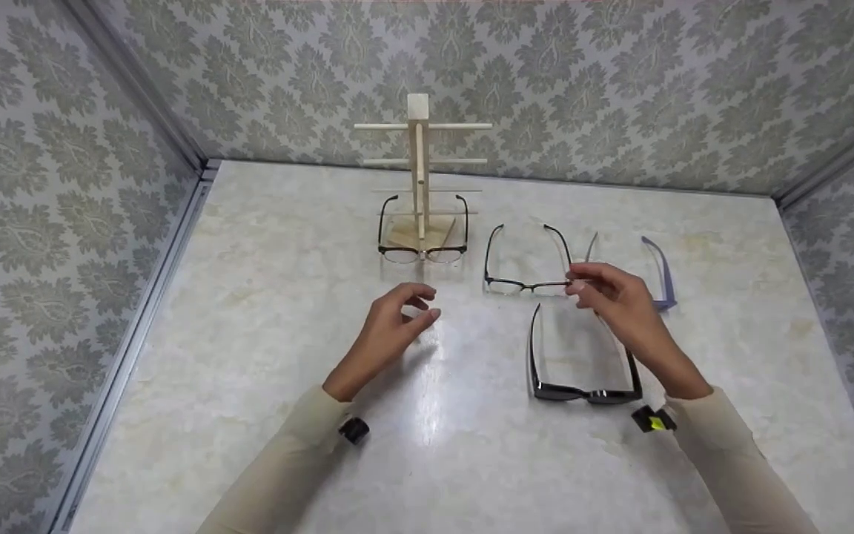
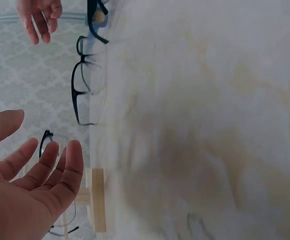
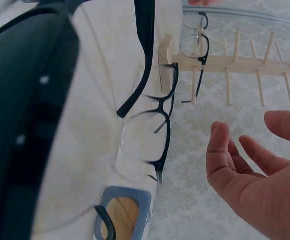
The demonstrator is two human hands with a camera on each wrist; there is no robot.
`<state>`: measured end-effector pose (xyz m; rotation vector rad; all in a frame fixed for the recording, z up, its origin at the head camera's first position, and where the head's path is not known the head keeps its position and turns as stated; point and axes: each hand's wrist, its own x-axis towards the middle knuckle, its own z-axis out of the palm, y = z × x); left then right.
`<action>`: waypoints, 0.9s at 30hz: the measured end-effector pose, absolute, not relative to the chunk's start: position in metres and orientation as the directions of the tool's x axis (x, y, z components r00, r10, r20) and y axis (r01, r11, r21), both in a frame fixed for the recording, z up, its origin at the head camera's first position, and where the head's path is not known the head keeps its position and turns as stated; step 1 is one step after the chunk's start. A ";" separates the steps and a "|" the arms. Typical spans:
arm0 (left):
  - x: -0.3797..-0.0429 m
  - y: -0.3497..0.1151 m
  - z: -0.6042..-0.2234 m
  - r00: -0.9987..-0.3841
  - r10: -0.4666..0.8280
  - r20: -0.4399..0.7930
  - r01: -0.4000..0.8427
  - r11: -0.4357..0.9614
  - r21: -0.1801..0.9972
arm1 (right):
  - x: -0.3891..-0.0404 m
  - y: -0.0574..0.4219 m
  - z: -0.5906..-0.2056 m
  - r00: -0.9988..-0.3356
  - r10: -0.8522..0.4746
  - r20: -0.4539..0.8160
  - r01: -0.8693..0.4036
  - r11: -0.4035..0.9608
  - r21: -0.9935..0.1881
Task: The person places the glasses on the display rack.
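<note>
My left hand hovers over the table in front of the wooden display stand, fingers loosely bent and holding nothing. A pair of dark-browed eyeglasses hangs on the stand's low pegs. My right hand is raised above the right-hand group of glasses; in the right wrist view its fingers and thumb stand apart with nothing between them. Nearest below it are black half-rim eyeglasses, black thick-framed sunglasses and blue-purple glasses, the last partly hidden by the hand.
The stand has several pairs of bare pegs above the hung glasses. A patterned wall rises behind the pale marbled table, with another patterned panel along the left side.
</note>
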<state>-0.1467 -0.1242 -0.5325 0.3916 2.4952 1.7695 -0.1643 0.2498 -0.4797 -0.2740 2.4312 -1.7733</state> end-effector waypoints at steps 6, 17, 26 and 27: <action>-0.143 -0.104 -0.538 -0.951 0.292 0.102 0.183 0.264 0.947 | -0.147 0.276 -0.480 -0.981 -0.191 0.026 -0.088 0.322 -0.943; -0.134 -0.070 -0.551 -0.938 0.341 0.065 0.155 0.244 0.957 | -0.124 0.315 -0.504 -0.995 -0.098 -0.019 -0.022 0.394 -0.919; -0.123 -0.048 -0.557 -0.932 0.360 0.046 0.127 0.204 0.971 | -0.107 0.342 -0.526 -0.990 -0.059 -0.124 0.094 0.370 -0.924; -0.122 -0.047 -0.558 -0.930 0.364 0.046 0.125 0.197 0.972 | -0.105 0.344 -0.528 -0.990 -0.054 -0.131 0.102 0.362 -0.927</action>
